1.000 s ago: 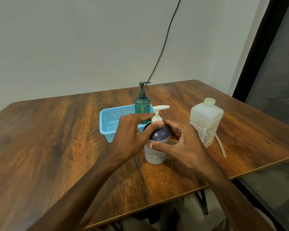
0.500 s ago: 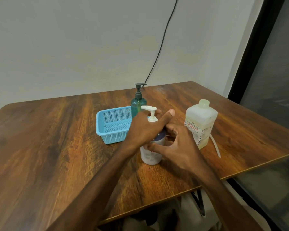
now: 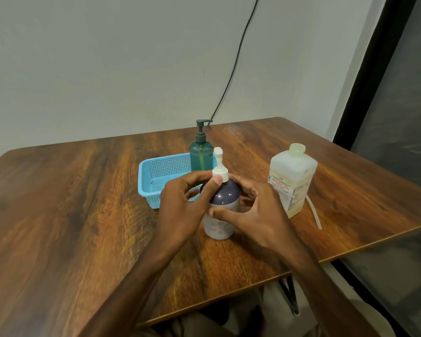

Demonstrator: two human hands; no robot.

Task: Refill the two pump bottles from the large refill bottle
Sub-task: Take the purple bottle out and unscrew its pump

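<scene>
**White pump pinched, both hands on one bottle**

White and purple, the bottle (image 3: 219,216) stands upright on the desk (image 3: 71,215), near the front edge and between the two hands. The left hand (image 3: 180,207) pinches the pump (image 3: 220,175) at its collar: the thumb lies on the near side and the fingers (image 3: 192,177) are curled on the far side, clamped on the collar. The pump head rises straight above them. The right hand (image 3: 259,216) holds the bottle's body. Its thumb lies across the front and its other fingers wrap round the right side, below the purple dome.

Just behind the left hand is a blue basket (image 3: 156,177). A green bottle (image 3: 201,155) with a dark pump stands upright in its far right corner; its foot is hidden by the left hand. The refill bottle (image 3: 293,181) stands upright to the right, near the right hand but apart from it, with its cap on. A thin white tube (image 3: 314,214) lies on the desk just beside it. A black cable (image 3: 231,76) runs down the wall behind the desk.
</scene>
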